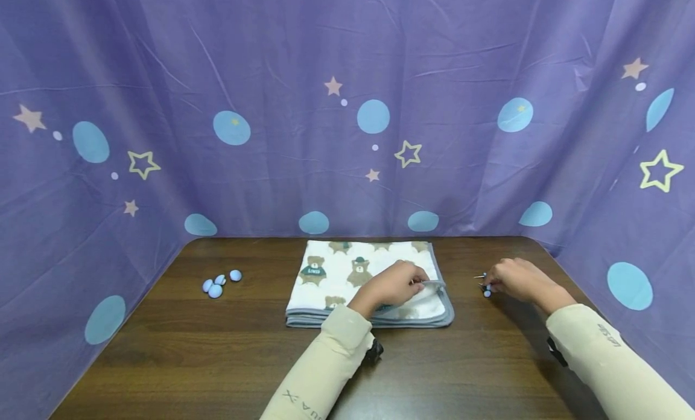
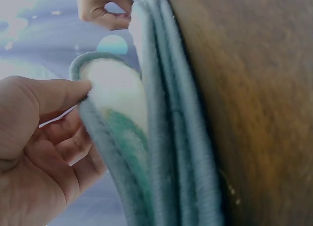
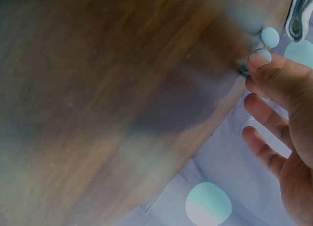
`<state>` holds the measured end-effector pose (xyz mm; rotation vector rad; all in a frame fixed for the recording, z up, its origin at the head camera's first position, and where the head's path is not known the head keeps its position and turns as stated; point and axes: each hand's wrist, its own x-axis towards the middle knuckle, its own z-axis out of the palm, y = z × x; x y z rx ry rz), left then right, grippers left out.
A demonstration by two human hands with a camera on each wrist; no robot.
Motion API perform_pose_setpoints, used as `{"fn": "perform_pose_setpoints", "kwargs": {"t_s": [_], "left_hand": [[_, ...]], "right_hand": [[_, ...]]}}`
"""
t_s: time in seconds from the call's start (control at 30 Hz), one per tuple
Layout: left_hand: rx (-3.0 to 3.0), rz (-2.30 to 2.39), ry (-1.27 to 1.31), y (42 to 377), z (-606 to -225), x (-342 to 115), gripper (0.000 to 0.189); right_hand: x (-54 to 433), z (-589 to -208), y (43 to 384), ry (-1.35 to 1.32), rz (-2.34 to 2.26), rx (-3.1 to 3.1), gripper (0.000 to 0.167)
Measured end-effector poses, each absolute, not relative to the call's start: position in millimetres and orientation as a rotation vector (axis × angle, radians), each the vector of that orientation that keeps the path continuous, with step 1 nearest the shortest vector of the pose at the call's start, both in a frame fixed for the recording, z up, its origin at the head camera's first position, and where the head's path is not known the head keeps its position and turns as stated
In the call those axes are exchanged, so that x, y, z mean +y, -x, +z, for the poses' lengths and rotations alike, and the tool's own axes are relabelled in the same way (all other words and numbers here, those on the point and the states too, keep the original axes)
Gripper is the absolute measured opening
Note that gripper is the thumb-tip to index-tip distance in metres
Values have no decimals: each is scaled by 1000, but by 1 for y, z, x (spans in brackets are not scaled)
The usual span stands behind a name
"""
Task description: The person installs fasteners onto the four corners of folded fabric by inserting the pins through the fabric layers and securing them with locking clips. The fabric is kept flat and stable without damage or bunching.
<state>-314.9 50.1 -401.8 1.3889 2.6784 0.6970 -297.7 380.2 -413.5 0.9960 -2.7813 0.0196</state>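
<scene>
A folded white blanket [image 1: 320, 302] with bear prints and grey-blue edging lies in the middle of the table. My left hand [image 1: 393, 283] pinches the edging of its top layer between thumb and fingers, lifting the near right corner; the left wrist view shows this raised flap [image 2: 115, 84]. To the right of the blanket, my right hand [image 1: 513, 279] is low over the table. Its thumb and finger pinch a small blue round-headed pin [image 3: 264, 55]. Beside the fingertips lies another blue-headed pin [image 3: 270, 37]. Thin pointed shafts show near the hand in the head view.
Several light blue rounded caps [image 1: 215, 291] lie in a loose group at the table's left. The brown wooden table [image 1: 217, 359] ends at a purple curtain [image 1: 293, 166] with stars and dots, which hangs behind and along both sides.
</scene>
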Motion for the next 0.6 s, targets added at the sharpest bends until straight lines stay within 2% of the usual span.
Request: {"fn": "perform_pose_setpoints", "kwargs": {"t_s": [0.17, 0.43, 0.6], "left_hand": [[2665, 915, -1236, 321, -398, 42, 17], [2641, 1065, -1163, 328, -390, 28, 22], [2638, 1179, -1094, 330, -389, 22, 23]], "right_hand": [[378, -413, 298, -1016, 13, -2744, 16], [368, -404, 298, -981, -5, -2728, 25], [352, -392, 299, -1001, 50, -2684, 20]]}}
